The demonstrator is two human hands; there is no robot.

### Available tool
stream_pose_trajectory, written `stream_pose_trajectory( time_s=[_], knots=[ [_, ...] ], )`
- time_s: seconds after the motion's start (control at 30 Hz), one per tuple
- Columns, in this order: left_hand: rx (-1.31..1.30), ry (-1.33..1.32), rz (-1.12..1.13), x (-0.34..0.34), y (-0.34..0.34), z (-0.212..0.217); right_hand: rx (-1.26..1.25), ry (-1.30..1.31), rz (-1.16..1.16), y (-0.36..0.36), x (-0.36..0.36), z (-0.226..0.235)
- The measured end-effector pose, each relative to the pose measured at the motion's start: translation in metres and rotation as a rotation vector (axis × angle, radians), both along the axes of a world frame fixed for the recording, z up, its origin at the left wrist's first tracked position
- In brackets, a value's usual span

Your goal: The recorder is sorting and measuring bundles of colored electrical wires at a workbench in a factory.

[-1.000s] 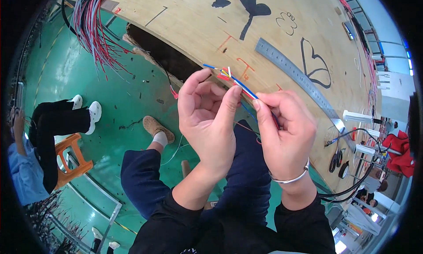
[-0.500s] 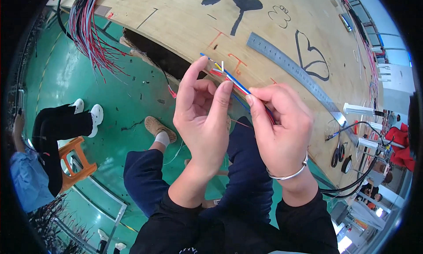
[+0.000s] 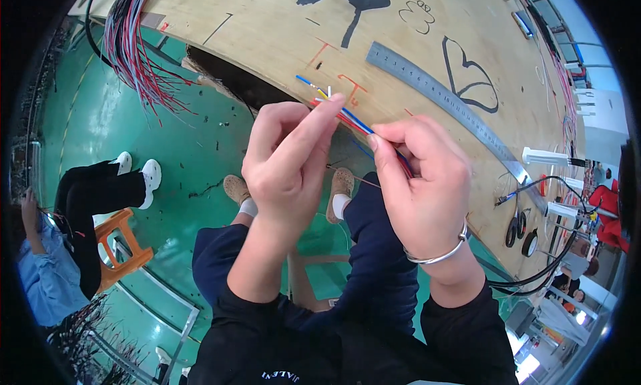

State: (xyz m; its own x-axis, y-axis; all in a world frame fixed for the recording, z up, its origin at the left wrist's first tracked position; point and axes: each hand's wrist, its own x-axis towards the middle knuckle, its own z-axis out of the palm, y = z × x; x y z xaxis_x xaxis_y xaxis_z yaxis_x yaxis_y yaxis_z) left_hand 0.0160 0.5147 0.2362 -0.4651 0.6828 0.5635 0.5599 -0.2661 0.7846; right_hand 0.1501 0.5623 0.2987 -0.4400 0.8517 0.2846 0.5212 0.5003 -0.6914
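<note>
A small bunch of thin insulated wires (image 3: 356, 121), blue, red and white, runs slantwise between my hands above the table's near edge. My right hand (image 3: 427, 181) pinches the bunch between thumb and index finger, and a silver bangle circles that wrist. Closer to the wire ends, my left hand (image 3: 290, 158) has its thumb and index fingertips pressed together on the bunch; which strands lie between them is hidden. Past those fingertips stick out a blue wire end (image 3: 306, 81) with a bare metal part, and short white and yellow ends. A loose blue strand dangles below the bunch.
A steel ruler (image 3: 434, 85) lies on the wooden table (image 3: 267, 25) beyond my hands. Black-handled scissors (image 3: 516, 228) and a black roll (image 3: 529, 243) lie at right. Red and grey wires (image 3: 133, 51) hang off the table's left. A person (image 3: 53, 258) sits near an orange stool (image 3: 123, 248).
My left hand's thumb and index finger, apart before, have come together on the wires near their ends. The right hand keeps its pinch almost in place. The view has shifted slightly.
</note>
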Motion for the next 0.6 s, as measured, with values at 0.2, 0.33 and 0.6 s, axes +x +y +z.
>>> stream_pose_trajectory(
  time_s=[0.2, 0.33, 0.6],
  knots=[
    [-0.054, -0.049, -0.116, -0.01, 0.004, 0.004, -0.028, 0.032, -0.004, 0.0, 0.001, 0.0],
    [-0.113, -0.115, -0.144, -0.014, 0.004, 0.01, 0.01, -0.013, 0.021, 0.001, 0.004, 0.001],
    [-0.175, 0.277, -0.274, -0.042, 0.01, 0.02, -0.001, -0.006, 0.022, 0.001, 0.004, 0.004]
  ],
)
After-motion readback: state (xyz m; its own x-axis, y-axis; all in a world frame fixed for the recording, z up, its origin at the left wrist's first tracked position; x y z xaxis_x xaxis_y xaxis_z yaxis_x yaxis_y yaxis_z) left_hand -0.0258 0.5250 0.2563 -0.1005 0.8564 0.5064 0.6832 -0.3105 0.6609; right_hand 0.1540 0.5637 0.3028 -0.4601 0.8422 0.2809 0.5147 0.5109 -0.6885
